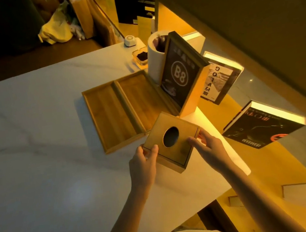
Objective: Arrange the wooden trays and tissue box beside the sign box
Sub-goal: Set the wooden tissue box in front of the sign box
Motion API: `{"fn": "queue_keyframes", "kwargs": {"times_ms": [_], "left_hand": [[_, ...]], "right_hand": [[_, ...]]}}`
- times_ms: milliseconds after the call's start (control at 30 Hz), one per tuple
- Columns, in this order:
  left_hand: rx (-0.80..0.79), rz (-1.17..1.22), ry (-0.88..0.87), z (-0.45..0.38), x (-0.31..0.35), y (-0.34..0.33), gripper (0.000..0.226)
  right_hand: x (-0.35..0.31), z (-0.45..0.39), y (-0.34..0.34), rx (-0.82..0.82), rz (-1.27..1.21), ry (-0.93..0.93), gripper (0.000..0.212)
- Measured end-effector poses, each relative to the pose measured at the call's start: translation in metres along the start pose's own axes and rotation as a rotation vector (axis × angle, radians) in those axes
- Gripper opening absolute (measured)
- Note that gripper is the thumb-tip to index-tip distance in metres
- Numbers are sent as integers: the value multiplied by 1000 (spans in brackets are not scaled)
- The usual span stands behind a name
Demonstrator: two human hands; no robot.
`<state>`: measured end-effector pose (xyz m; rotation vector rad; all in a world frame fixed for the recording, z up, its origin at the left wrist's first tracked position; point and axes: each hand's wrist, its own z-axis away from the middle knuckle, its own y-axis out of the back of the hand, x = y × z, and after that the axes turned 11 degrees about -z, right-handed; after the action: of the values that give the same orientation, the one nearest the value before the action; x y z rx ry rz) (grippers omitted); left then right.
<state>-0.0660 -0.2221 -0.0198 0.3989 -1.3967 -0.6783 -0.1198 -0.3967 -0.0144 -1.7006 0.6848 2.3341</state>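
A square wooden tissue box (171,142) with a dark oval hole in its lid sits on the white table, just in front of the sign box (182,77), a wooden frame with a black "B8" face. My left hand (144,161) grips the tissue box's near-left corner. On the box's right edge rests my right hand (209,147), fingers on the lid. Two flat wooden trays lie side by side to the left of the sign box: the left tray (109,117) and the right tray (137,92), which touches the sign box's base.
Behind the sign box stand a white cylinder holder (155,57), a glass ashtray (140,56) and a small white device (129,40). The white table (36,150) ends at the right. Lit sign boxes (219,79) (264,124) show beyond that edge.
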Motion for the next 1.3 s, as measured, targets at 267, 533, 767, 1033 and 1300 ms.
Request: {"fn": "queue_keyframes", "kwargs": {"times_ms": [267, 533, 767, 1033, 1300], "left_hand": [[-112, -68, 36, 5, 14, -35, 47], [-167, -61, 30, 2, 13, -48, 42], [-210, -80, 48, 1, 10, -48, 52], [-55, -600, -385, 32, 22, -53, 77], [-207, -826, -345, 34, 13, -65, 84]], "right_hand": [[21, -9, 28, 14, -33, -42, 44], [35, -11, 30, 41, -95, -37, 44], [37, -16, 31, 39, -85, -51, 45], [33, -17, 40, 98, -217, -57, 58], [39, -1, 29, 106, 49, 59, 60]]}}
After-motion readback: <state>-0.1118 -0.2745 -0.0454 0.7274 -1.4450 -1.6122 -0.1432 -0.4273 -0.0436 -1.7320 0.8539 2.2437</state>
